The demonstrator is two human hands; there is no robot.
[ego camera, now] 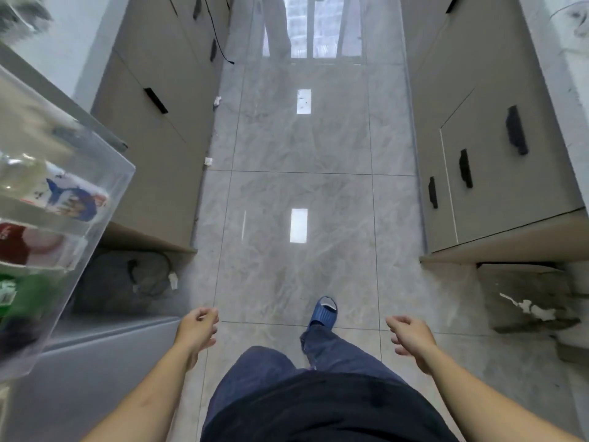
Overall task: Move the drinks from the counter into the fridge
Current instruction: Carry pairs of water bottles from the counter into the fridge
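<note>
We're looking down a narrow kitchen aisle with a glossy grey tile floor (296, 193), beige cabinets (153, 129) running along both sides and a wide bare strip between them. The clear fridge door shelf (105, 199) sticks out at our left edge, with blurry drinks (73, 196) sitting in it. Left hand (198, 327) and right hand (411, 338) hang loosely curled over the floor, each grip holding nothing. One blue slipper (322, 312) is stepping forward.
</note>
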